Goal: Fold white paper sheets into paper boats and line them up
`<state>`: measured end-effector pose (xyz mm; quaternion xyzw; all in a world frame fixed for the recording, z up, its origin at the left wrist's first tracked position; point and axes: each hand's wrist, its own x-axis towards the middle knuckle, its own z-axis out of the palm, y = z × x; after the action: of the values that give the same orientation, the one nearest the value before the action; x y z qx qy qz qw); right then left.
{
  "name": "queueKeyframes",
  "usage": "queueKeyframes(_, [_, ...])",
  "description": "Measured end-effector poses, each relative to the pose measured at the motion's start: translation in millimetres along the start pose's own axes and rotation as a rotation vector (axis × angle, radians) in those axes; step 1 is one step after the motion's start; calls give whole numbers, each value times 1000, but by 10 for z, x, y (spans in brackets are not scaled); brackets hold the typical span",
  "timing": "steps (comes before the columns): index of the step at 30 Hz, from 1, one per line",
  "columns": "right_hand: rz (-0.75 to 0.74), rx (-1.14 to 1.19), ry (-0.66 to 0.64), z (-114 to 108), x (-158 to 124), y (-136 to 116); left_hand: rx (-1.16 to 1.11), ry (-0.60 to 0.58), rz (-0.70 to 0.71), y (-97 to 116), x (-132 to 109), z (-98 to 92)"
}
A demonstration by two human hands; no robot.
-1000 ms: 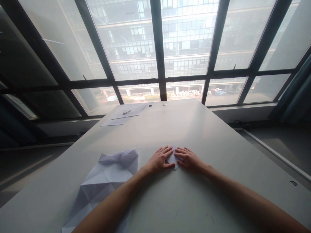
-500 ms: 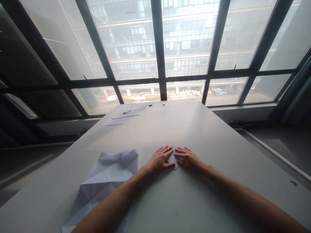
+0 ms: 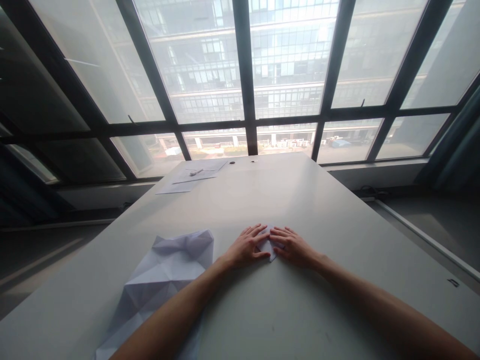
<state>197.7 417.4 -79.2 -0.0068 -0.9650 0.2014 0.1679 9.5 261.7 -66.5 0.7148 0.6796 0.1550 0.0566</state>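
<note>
Both of my hands lie on a small folded piece of white paper point(image 3: 267, 247) in the middle of the white table point(image 3: 285, 195). My left hand point(image 3: 245, 248) presses its left side with fingers spread flat. My right hand point(image 3: 291, 246) presses its right side, fingers stretched out toward the left hand. Most of the paper is hidden under the fingers; only a small wedge shows between them. A large creased sheet of white paper point(image 3: 157, 285) lies to the left, partly under my left forearm.
Several flat sheets point(image 3: 195, 176) with a small object on them lie at the table's far left corner. Two small holes point(image 3: 242, 162) sit at the far edge. Big windows with dark frames rise behind the table. Floor drops away on both sides.
Both hands stay on the small paper; the fingertips have drawn slightly closer together over it. Nothing else has moved.
</note>
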Motion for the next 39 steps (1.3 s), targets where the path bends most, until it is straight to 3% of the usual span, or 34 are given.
queueKeyframes(7, [-7,21,171,-39,-2,-14,-80,83,-47,15,-1,17])
queueKeyframes(16, [5,44,156,-66,4,-10,-91,16,-27,44,3,-20])
queueKeyframes(23, [19,78,163,-32,1,24,-85,60,-33,18,-14,39])
queueKeyframes(30, [29,71,174,-77,-19,6,-87,203,-6,13,1,28])
queueKeyframes(39, [47,60,161,-108,-8,35,-134,238,-33,43,39,-12])
